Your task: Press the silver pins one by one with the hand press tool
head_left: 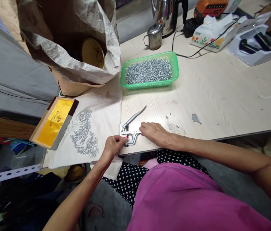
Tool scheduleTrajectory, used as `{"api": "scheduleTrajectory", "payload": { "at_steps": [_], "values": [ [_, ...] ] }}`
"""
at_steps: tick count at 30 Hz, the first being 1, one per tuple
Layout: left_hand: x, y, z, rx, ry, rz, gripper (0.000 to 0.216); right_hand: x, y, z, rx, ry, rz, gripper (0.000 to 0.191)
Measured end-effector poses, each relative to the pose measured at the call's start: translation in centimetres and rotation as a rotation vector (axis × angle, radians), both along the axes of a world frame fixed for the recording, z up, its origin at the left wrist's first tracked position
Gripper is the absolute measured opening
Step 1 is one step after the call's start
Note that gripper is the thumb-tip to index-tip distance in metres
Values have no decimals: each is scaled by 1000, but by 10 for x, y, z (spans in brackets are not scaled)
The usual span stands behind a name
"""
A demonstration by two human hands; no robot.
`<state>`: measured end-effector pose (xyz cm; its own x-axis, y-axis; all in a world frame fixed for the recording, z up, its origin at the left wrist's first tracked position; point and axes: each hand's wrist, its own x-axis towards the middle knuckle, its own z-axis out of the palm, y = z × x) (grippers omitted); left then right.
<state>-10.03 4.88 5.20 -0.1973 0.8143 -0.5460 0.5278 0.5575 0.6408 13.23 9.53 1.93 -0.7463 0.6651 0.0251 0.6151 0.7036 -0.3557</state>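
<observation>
A pair of silver snap fastener pliers (133, 136) lies near the table's front edge, its upper handle raised away from the body and a spring showing by the hinge. A small red part sits at its jaw. My right hand (156, 133) has its fingers closed on the right end of the pliers' body. At the jaw, my left hand (114, 146) is closed in a pinch; whatever is between its fingertips is too small to make out. Left of that hand, many small silver metal pieces (84, 134) lie loose on a white cloth (108, 106).
Behind the pliers stands a green basket (149, 86) full of small metal pieces. A large paper-lined sack (77, 72) rises at back left, near a yellow box (55, 120). A metal cup (155, 37), kettle (169, 16), tissue pack (209, 35) and black cord occupy the back.
</observation>
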Motion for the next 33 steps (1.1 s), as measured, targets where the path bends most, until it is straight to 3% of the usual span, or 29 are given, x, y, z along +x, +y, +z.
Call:
{"api": "scheduleTrajectory", "payload": {
  "at_steps": [7,11,15,16,18,24,27,29,33],
  "values": [
    [-6,6,-1,-115,-68,-41,44,-1,-2,-1,-18,-28,9,22],
    [-7,10,2,-147,-103,-69,45,5,5,6,-7,9,34,12],
    [-7,10,2,-154,-93,-48,42,12,32,7,107,-12,23,88],
    [-6,10,2,-157,-89,-48,41,13,39,6,115,-34,24,102],
    [-6,10,3,-162,-84,-53,40,13,51,4,99,-79,54,111],
    [-5,11,4,-163,-82,-42,40,5,54,16,42,-170,63,91],
    [-5,7,4,-168,21,-89,35,4,47,22,39,-156,51,79],
    [-1,3,4,-29,216,-175,32,4,44,21,30,-131,56,74],
    [22,2,-1,510,521,-475,21,5,39,13,30,-37,73,69]
  ]
}}
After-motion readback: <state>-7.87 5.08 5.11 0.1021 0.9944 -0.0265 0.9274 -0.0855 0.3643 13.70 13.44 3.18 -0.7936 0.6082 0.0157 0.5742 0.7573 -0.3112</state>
